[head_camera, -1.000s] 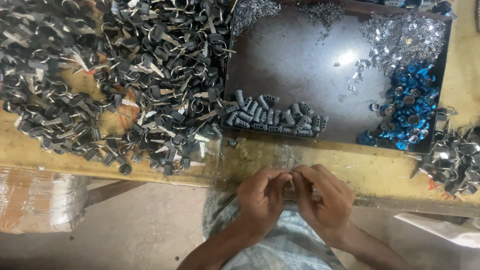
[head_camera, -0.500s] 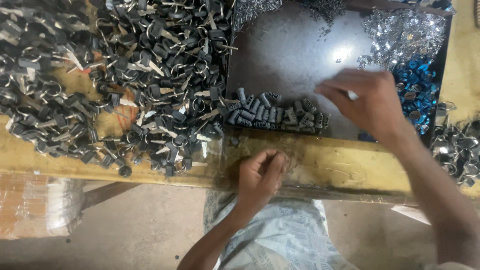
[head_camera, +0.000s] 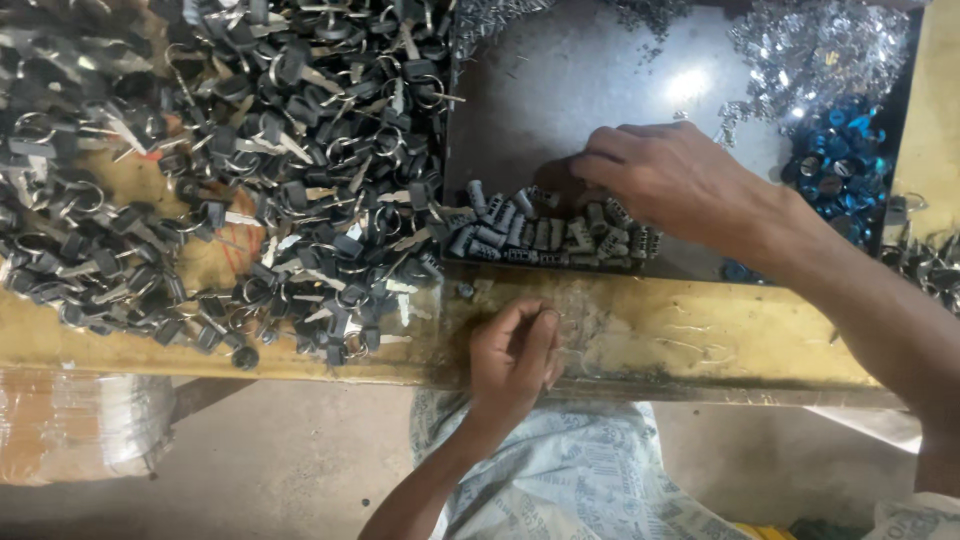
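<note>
hand over grey cylinders at the tray's lower edge

cylinders (head_camera: 545, 235), small, grey and ribbed, lie in a loose row at the lower edge of the dark metal tray (head_camera: 560, 110), centre of the frame. the right hand (head_camera: 670, 180) rests over the row's right half, fingers curled down among the pieces; whether they pinch one cannot be told. the left hand (head_camera: 515, 350), lower centre, sits on the yellow bench edge (head_camera: 700, 330) with fingers bent inward, its contents hidden. a careless sweep could likely nudge cylinders off the tray lip toward the floor. black-headed keys (head_camera: 250, 150) heap at upper left, blue caps (head_camera: 835, 170) and silver bits (head_camera: 820, 50) at upper right, the latter too small to identify.
</note>
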